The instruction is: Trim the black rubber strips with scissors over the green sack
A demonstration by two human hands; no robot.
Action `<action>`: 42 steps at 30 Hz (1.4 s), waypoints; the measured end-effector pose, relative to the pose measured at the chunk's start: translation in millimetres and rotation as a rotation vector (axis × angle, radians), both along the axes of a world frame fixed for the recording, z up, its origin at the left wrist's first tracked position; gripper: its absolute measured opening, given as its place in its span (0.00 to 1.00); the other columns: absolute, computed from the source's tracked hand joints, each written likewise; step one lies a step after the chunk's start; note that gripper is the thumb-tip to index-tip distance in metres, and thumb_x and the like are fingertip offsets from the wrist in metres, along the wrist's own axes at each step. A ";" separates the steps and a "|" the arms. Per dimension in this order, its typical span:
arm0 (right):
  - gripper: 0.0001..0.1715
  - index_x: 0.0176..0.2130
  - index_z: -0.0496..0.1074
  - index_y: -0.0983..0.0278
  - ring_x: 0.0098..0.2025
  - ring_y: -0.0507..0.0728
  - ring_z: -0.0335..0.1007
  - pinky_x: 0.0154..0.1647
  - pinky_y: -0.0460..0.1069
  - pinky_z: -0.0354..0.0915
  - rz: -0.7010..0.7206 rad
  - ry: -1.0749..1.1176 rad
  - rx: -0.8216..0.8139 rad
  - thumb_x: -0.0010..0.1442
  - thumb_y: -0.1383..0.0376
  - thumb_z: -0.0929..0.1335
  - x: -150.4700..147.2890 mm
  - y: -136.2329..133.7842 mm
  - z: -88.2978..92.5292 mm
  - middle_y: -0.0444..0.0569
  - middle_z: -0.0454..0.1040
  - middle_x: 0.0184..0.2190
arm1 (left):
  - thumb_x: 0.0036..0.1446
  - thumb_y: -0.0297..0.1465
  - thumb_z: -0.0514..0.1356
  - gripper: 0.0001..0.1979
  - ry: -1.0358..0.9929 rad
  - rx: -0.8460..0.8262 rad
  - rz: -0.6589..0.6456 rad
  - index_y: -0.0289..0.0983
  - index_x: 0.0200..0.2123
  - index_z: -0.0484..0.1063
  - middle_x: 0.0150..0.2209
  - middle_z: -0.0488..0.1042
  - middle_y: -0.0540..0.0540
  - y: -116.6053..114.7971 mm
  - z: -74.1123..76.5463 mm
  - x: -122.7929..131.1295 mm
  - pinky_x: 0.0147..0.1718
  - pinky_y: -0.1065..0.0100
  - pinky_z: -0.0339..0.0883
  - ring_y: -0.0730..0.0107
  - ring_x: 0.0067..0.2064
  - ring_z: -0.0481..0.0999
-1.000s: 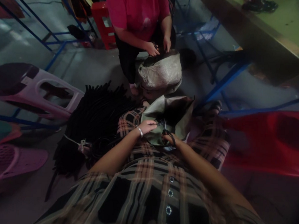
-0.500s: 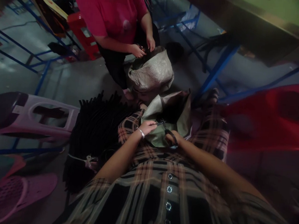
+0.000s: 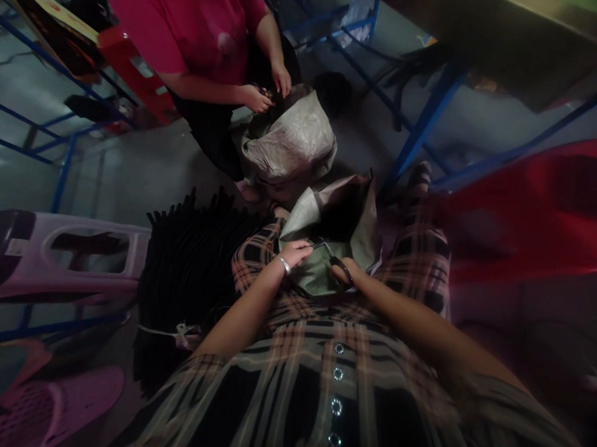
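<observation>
My left hand (image 3: 295, 253), with a bracelet at its wrist, pinches a short thin black strip (image 3: 318, 245) that points to the right. My right hand (image 3: 345, 271) grips black-handled scissors (image 3: 333, 258), their blades up against the strip's free end. Whether the blades are parted is too small to tell. Both hands are above an open greyish-green sack (image 3: 301, 214) between my knees, its inside dark. Left of my leg lies a thick bundle of long black strips (image 3: 191, 258), tied with a pale string (image 3: 165, 332).
Ahead, a co-worker in a pink shirt (image 3: 203, 38) works with both hands over another pale sack (image 3: 303, 137). A lilac plastic stool (image 3: 141, 252) and a pink perforated plastic piece (image 3: 86, 399) are at left. Red plastic (image 3: 533, 222) and a blue-legged table (image 3: 428, 123) stand at right.
My view has shifted a little, so the co-worker and the far sack appear further left. My hands keep nearly the same place over the sack, with the strip and scissors still held.
</observation>
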State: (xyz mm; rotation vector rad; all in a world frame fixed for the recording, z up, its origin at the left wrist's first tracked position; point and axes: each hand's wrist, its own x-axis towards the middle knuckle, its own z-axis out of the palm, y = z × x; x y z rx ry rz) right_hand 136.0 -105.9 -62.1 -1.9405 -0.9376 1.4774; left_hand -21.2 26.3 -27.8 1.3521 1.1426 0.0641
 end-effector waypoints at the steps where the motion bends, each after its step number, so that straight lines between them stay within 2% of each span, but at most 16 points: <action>1: 0.14 0.14 0.66 0.67 0.15 0.49 0.59 0.17 0.43 0.53 0.011 -0.024 0.018 0.49 0.67 0.64 0.0 -0.5 -1.2 0.44 0.62 0.10 | 0.46 0.37 0.63 0.18 0.003 -0.005 0.008 0.32 0.38 0.71 0.17 0.63 0.56 0.0 -0.7 0.3 0.12 0.77 0.44 0.84 0.12 0.55; 4: 0.14 0.17 0.68 0.67 0.15 0.49 0.60 0.17 0.43 0.53 0.031 -0.079 0.068 0.50 0.65 0.65 0.1 -0.9 -4.1 0.44 0.63 0.11 | 0.47 0.37 0.63 0.17 0.004 -0.008 0.025 0.32 0.39 0.71 0.17 0.64 0.56 -0.7 -0.9 2.1 0.11 0.76 0.43 0.84 0.12 0.55; 9: 0.13 0.17 0.67 0.67 0.16 0.51 0.63 0.17 0.43 0.56 0.009 0.101 -0.039 0.49 0.65 0.64 2.5 1.4 -7.2 0.46 0.66 0.12 | 0.47 0.40 0.63 0.19 -0.014 0.028 0.052 0.32 0.38 0.70 0.17 0.63 0.56 -4.3 2.7 5.3 0.11 0.77 0.43 0.85 0.12 0.56; 15: 0.09 0.26 0.70 0.68 0.23 0.51 0.69 0.21 0.42 0.59 0.046 0.241 0.036 0.50 0.64 0.65 3.9 1.1 -10.8 0.47 0.72 0.21 | 0.48 0.40 0.63 0.20 -0.042 0.044 0.096 0.33 0.41 0.70 0.18 0.64 0.56 -10.0 9.5 6.9 0.12 0.77 0.44 0.86 0.12 0.56; 19: 0.09 0.27 0.70 0.67 0.23 0.52 0.69 0.21 0.43 0.59 0.085 0.209 -0.011 0.51 0.62 0.66 1.1 0.7 -7.4 0.48 0.73 0.24 | 0.48 0.39 0.62 0.19 -0.052 0.054 0.102 0.32 0.41 0.70 0.18 0.63 0.56 -16.0 14.4 8.9 0.12 0.77 0.43 0.85 0.12 0.56; 30: 0.11 0.27 0.71 0.68 0.22 0.51 0.68 0.22 0.42 0.59 0.149 0.176 0.070 0.52 0.61 0.66 3.1 -2.6 -3.8 0.48 0.73 0.21 | 0.49 0.38 0.62 0.18 -0.042 0.091 0.001 0.33 0.41 0.71 0.19 0.63 0.56 -27.4 20.1 6.2 0.13 0.77 0.44 0.86 0.13 0.55; 37: 0.11 0.27 0.71 0.66 0.23 0.52 0.69 0.23 0.42 0.60 0.252 0.061 0.036 0.53 0.62 0.64 5.7 -1.2 2.0 0.47 0.73 0.21 | 0.48 0.35 0.63 0.17 -0.044 0.068 0.031 0.31 0.40 0.72 0.16 0.61 0.57 -31.4 29.7 12.0 0.13 0.76 0.41 0.86 0.13 0.52; 42: 0.10 0.26 0.71 0.66 0.24 0.51 0.68 0.22 0.41 0.58 0.333 -0.041 0.039 0.51 0.64 0.63 9.1 -1.0 5.5 0.46 0.72 0.22 | 0.47 0.34 0.63 0.15 -0.027 0.109 0.042 0.31 0.37 0.73 0.15 0.59 0.57 -29.4 27.3 12.6 0.14 0.76 0.42 0.86 0.14 0.51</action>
